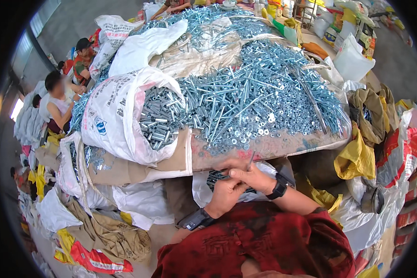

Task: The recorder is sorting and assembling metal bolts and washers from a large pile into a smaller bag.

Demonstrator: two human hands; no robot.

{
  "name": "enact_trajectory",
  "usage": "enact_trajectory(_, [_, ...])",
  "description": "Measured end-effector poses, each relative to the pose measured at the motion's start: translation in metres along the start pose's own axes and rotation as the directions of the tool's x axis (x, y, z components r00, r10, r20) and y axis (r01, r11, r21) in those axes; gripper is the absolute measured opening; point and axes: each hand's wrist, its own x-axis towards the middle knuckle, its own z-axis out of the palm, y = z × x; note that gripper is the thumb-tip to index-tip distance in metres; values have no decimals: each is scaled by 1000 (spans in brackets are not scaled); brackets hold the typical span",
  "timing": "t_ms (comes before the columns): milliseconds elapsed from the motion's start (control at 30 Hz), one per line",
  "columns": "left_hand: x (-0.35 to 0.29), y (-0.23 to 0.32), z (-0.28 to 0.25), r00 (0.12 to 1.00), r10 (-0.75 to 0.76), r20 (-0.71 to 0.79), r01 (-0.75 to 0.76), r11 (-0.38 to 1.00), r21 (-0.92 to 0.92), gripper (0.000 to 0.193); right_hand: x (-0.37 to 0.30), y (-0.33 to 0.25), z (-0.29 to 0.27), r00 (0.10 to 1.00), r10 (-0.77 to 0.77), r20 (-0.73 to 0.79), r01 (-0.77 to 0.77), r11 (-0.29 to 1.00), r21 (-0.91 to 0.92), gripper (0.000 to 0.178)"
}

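While both hands meet just off the near edge of the table (282, 145), I read the right hand (253, 178) as closed on a thin metal rod (251, 159), its end poking up past the fingers. Left hand (223, 197) has curled fingers against the right; can't tell from my feed if it grips anything. For handling, I'd pinch the rod near its middle, let the left fingers steady the lower end, and turn it with fingertips only; small smooth metal will probably slip if squeezed at the tip. Best done over the white sack (200, 189) right below, which has more rods in it and should catch a drop. Surface: stained brown cloth, ragged front edge, heaped with long rods (231, 99), loose washers (245, 133) and short sleeves (158, 123) at the mouth of a big white printed sack (109, 118). Pieces lie close to the edge, so I'd mind the forearms. Room: grey floor, sacks piled around, yellow sack (356, 160) and metal cup (372, 202) off to the right, co-workers (60, 104) along the left side.
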Motion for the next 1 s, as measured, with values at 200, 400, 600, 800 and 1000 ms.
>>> enact_trajectory(200, [23,-5,-68,924,-249,-291,307,937,170,22,-26,3,-4,962,-148,-230,158,987,25,42])
enact_trajectory(400, [29,-16,-17,978,-205,44,204,978,34,12,-21,-2,-11,887,-157,-435,185,982,23,39])
enact_trajectory(600, [45,26,34,931,-116,347,107,993,44,16,-83,-39,-40,808,-103,-580,-26,977,-211,34])
enact_trajectory(800, [57,40,58,884,5,468,-12,1000,12,18,-119,-48,-56,903,-18,-430,-115,952,-282,24])
enact_trajectory(1000, [53,58,74,899,-111,424,121,993,2,25,-114,-54,-41,774,-102,-625,-79,964,-255,31])
